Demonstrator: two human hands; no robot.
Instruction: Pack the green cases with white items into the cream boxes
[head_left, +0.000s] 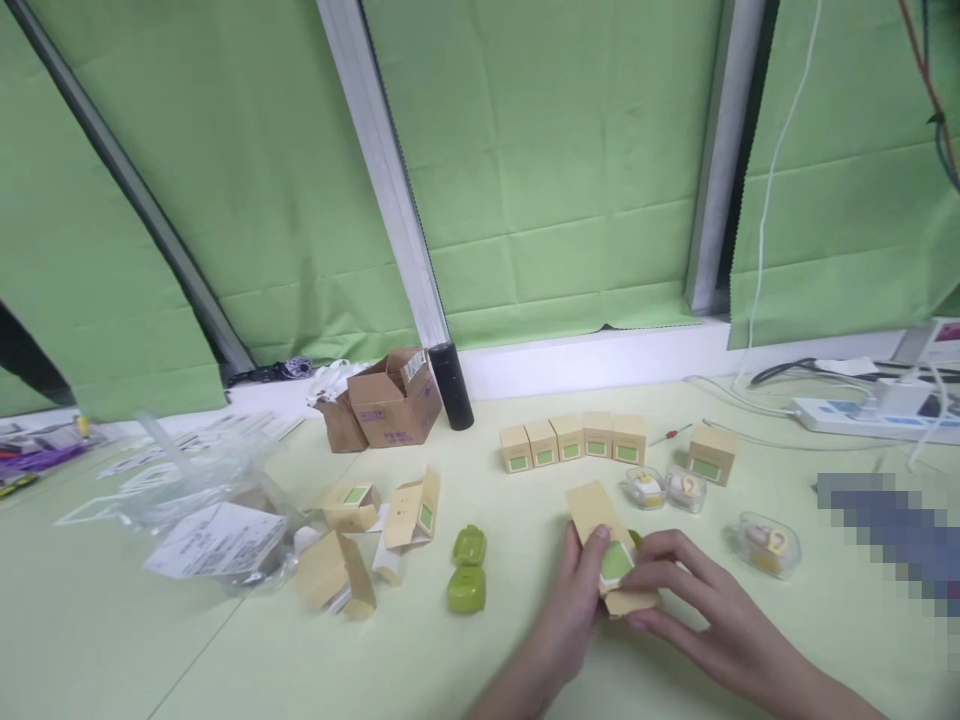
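A small tan cardboard box (596, 508) with a green label is held up off the table between both hands, its flaps standing out at the far and near ends. My left hand (568, 610) wraps round its left side, thumb on the front. My right hand (705, 600) pinches the box at its right lower side, near the bottom flap. A bit of something green peeks out behind the box, mostly hidden. Left of my hands stands an opened green case (467, 590), its lid tipped back. Two clear cases (685, 489) with white and yellow contents lie just beyond my right hand.
Several closed tan boxes (568, 438) form a row at the back; another box (710, 455) stands right. A third clear case (769, 545) lies right. Opened boxes (337, 575), a plastic bag (225, 530), a brown carton (397, 405), a black cylinder (451, 388) and a power strip (832, 417) surround.
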